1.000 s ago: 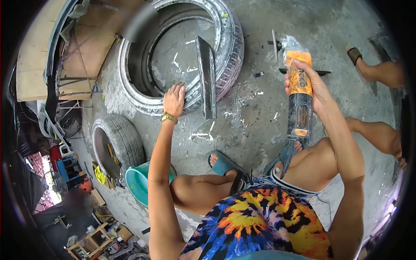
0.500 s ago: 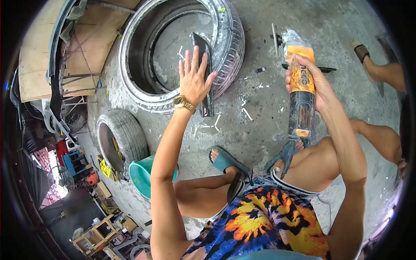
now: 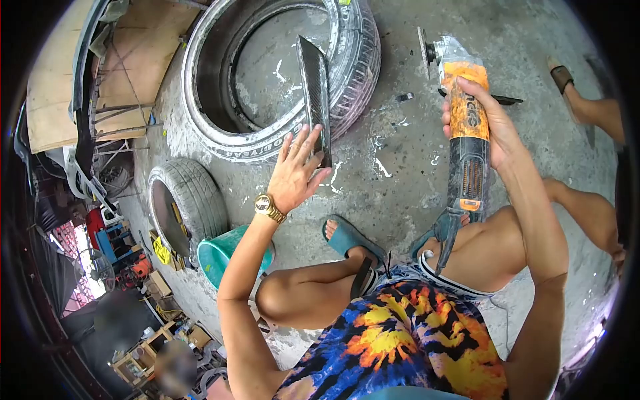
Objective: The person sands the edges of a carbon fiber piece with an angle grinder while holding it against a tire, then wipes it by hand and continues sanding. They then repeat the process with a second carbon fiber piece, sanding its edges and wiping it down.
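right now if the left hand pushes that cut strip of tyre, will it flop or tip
The tyre strip probably stays stiff: it holds a straight edge while leaning on the large tyre. Standing narrow and propped, it looks apt to tip sideways. The left hand steadies only its lower end.

You can see two tires: a big one lying flat and a small one beside it. There is one grinder, one dark strip, one green tub and one gold watch. You have two hands here, left and right, and two blue sandals, one by the other.
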Available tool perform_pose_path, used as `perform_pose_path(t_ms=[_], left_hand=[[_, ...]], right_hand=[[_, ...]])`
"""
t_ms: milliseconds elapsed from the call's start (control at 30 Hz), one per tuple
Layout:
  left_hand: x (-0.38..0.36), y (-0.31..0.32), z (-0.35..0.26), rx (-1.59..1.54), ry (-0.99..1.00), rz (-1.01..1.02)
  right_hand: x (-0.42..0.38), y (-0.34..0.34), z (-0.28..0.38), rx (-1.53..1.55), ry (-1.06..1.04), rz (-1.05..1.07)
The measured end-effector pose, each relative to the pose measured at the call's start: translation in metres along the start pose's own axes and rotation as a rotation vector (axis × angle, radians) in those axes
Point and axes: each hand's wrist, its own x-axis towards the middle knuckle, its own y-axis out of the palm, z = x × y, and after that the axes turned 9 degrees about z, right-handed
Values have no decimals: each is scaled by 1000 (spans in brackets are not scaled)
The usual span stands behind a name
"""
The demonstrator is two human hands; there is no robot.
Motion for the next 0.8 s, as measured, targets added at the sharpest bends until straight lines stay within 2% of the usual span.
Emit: perform_pose_path(t_ms=[67,100,133,200,233,267,333,367,533,600,633,733,767,800], left_hand=[[5,-1,6,-35,-32,-103],[13,-1,10,50,-43,-209],[22,-4,14,52,-44,-212],[43,-11,22,-152,-302,-320],[55,-6,30,-59,-312,-468],[65,-10,29,-59,-308,-473],[78,-15,25,-178,-490,-327],[86,-10,30,-142,-527,-335],[83,3,48,-230,-448,-211],[77,2,53,-320,-325,-239],[72,-2,56,-441,-351,-159],[59,-11,68,-562,-411,-137],[59,-10,66,-517,-444,-253],[60,-9,64,-517,-447,-249]], right_hand=[[-1,1,-1,1,1,0],[-2,1,-2,3,1,1],[-3,1,-2,4,0,2],[-4,4,-3,4,-7,15],[-4,5,-3,2,-10,24],[-5,6,-3,-1,-16,23],[-6,8,-4,5,4,22],[-6,9,-3,1,2,26],[-7,7,-4,-15,5,27],[-6,6,-1,-14,18,10],[-6,5,-1,-16,37,-9],[-4,-1,0,-2,47,13],[-4,-1,0,0,51,13],[-4,0,0,-5,40,4]])
